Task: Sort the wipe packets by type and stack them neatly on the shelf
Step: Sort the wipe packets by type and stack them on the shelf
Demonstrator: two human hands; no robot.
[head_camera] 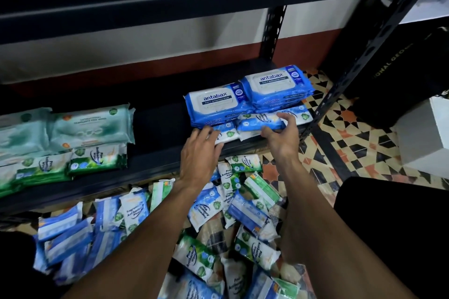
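The shelf (158,114) carried blue stacks (218,104) at its right end and green packets (97,160) at its left, bare board between them, with the unsorted pile (243,213) on the floor below. The right hand (281,133) was clamped, thumb and fingers curled, on a blue packet (260,122) at the front lip before the stacks, while the left hand (199,153), fingers fairly straight, rested on a white packet (228,133) beside it. It seemed best to square the pair and slide them back, since the lip left little margin and the post (364,56) stood close on the right.
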